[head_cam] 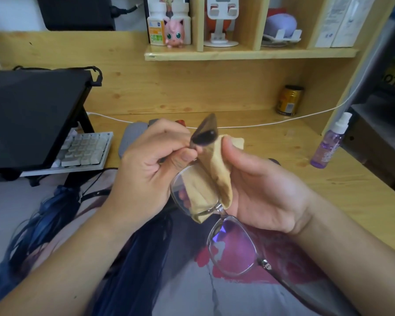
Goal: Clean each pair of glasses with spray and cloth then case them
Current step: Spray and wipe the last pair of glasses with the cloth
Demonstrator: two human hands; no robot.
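Both hands hold the glasses [214,215] over the desk [328,179] edge, approx. centre of view. Left hand [144,172] grip is pinched closed on the frame's far end, thumb and forefinger just below the dark temple tip [205,133] that pokes up. Right hand [260,190] is curled around a tan cloth [214,176], thumb pressing it onto the upper lens; cloth wraps that lens front and back. Lower lens hangs bare below the glasses' bridge, w/ purple glare. Spray bottle [328,142] stands on the desk well right of the glasses, untouched.
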